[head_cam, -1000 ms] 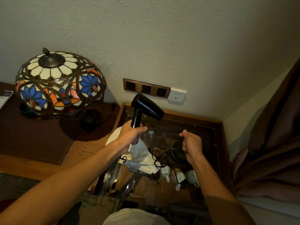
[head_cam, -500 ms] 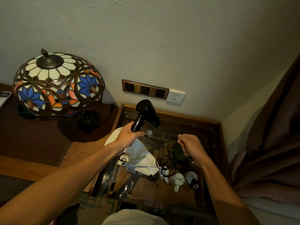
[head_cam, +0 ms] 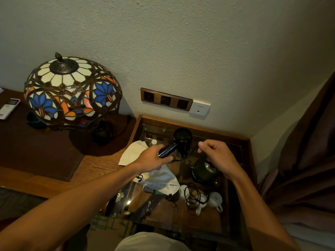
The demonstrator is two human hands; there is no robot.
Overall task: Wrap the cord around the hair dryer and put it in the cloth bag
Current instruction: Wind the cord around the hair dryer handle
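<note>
Left hand (head_cam: 152, 158) grips the handle of the black plastic hair dryer (head_cam: 178, 143). Right hand (head_cam: 215, 156), just right of the dryer, pinches the thin black cord (head_cam: 193, 149). White cloth bag (head_cam: 159, 176) lies below the dryer.

Left hand (head_cam: 152, 157) grips hair dryer (head_cam: 178, 143) handle above cloth bag (head_cam: 145, 167); right hand (head_cam: 215, 156) pinches cord (head_cam: 193, 194) beside dryer.

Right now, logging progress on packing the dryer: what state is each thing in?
hair dryer: lifted, handle gripped by left hand
cord: mostly loose, hanging, pinched by right hand
cloth bag: lying crumpled on the glass table, holding nothing
lamp: unlit
</note>
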